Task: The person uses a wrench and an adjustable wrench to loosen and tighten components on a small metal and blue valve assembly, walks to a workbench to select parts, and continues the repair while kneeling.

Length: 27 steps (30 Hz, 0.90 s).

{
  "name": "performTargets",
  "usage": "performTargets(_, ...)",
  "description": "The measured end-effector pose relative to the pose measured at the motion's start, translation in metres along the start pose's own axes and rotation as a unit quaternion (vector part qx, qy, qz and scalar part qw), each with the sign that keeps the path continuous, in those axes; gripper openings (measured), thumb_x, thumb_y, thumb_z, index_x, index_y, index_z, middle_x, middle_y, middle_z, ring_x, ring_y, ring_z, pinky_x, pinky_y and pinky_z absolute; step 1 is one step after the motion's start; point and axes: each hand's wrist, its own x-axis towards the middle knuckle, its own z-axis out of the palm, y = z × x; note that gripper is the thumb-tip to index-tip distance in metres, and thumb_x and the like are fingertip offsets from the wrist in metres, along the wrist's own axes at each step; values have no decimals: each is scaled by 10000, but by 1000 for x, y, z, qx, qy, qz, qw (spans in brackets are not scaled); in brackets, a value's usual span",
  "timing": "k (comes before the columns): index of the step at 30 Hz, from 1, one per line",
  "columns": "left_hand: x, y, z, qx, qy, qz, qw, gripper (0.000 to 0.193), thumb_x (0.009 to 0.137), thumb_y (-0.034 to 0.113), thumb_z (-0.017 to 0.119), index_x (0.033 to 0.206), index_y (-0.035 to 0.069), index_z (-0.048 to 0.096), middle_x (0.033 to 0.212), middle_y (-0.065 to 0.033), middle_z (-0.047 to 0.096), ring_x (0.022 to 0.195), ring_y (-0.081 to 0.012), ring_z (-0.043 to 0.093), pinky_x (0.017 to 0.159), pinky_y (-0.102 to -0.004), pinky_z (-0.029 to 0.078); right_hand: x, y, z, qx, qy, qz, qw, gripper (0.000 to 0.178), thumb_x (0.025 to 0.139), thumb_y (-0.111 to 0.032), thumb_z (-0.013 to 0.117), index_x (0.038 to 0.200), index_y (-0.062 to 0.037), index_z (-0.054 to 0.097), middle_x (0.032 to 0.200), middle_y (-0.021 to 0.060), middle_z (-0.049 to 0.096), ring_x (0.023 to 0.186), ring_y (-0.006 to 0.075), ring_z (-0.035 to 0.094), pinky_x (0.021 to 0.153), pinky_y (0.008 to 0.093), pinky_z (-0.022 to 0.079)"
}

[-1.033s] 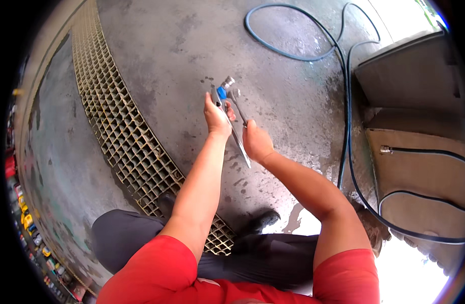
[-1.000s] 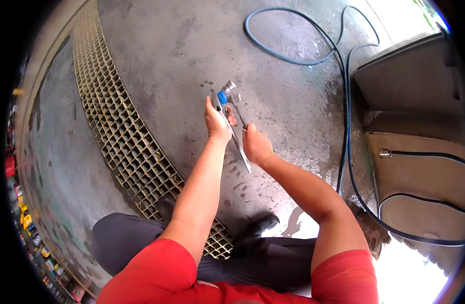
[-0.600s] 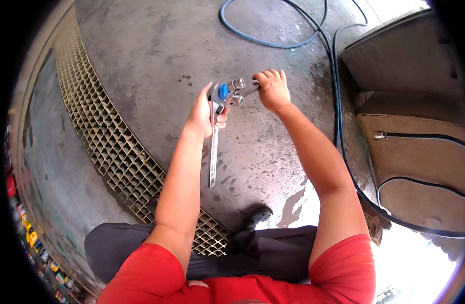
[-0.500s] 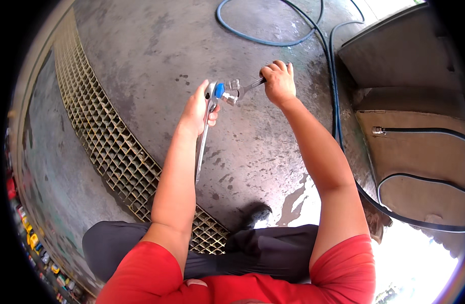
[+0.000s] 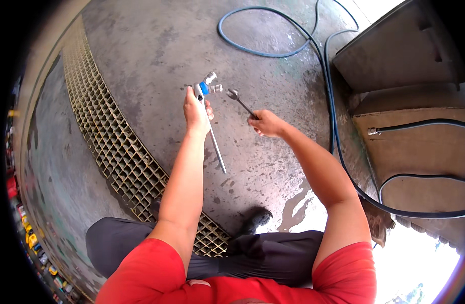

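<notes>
My left hand (image 5: 197,110) grips a metal spray lance (image 5: 216,147) just below its head, a fitting with a blue part and silver connectors (image 5: 206,86). The lance's thin tube slants down and to the right from my fist. My right hand (image 5: 267,123) holds a small open-ended wrench (image 5: 239,100) by its handle. The wrench's jaw points up and left, a short gap away from the fitting's connectors. Both hands are raised above a grey concrete floor (image 5: 156,55).
A curved metal drain grate (image 5: 108,137) runs along the left. A dark blue hose (image 5: 273,50) loops at the top and trails down the right side. Brown cabinets or boxes (image 5: 410,137) with another hose stand at the right. My black shoe (image 5: 253,220) rests below.
The lance has swung from hanging straight down to slanting right. My right hand has pulled the wrench away from the fitting and lowered it to the right.
</notes>
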Motion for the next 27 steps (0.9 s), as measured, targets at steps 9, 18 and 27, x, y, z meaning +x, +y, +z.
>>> performTargets(9,-10,3,8,-7,49,43,998,424,972,531,384,965,119,486,705,-48,453,448,-131,414,382,-284,321,-17,-26,38,-131,81,-53,987,295,952,-294,575,932,0,594,761,209,613,709,356,581,687,432,472)
performTargets(18,-20,7,15,62,98,55,992,466,975,507,410,1036,75,575,821,-95,558,581,-197,516,505,-337,416,-19,-39,65,-97,138,-86,982,373,970,-332,553,895,33,571,762,257,615,781,425,620,705,477,475)
performTargets(27,7,4,-4,107,131,189,967,454,996,414,416,971,10,619,905,-108,620,750,-208,558,685,-339,438,-35,-73,85,17,87,-67,994,390,1020,-370,473,938,9,512,651,189,573,508,296,612,532,433,486)
